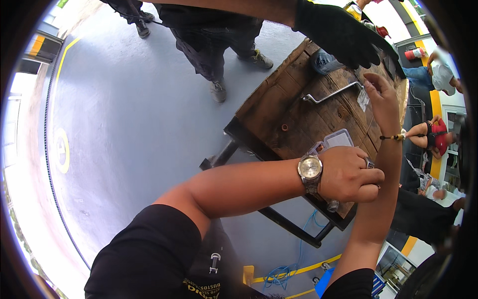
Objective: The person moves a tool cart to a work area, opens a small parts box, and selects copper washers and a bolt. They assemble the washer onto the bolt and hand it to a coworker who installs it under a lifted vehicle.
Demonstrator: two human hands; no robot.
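My left hand [348, 175], with a wristwatch on its wrist, is closed in a fist over a small metal tool [332, 205] whose end sticks out below the fist, above the near edge of a worn wooden table [279, 107]. A clear plastic box [339, 138] lies just beyond that fist. My right hand [382, 99] reaches farther up the table with loosely bent fingers. It touches a small pale packet [363, 99] beside the end of a bent steel wrench [331, 93], and I see nothing gripped in it.
Another person's black-gloved hand [343, 32] hovers over the table's far end, and their legs [214, 45] stand on the grey floor [129, 129]. A blue cable [284, 271] lies below the table's black frame [289, 222]. More people [438, 134] are at the right.
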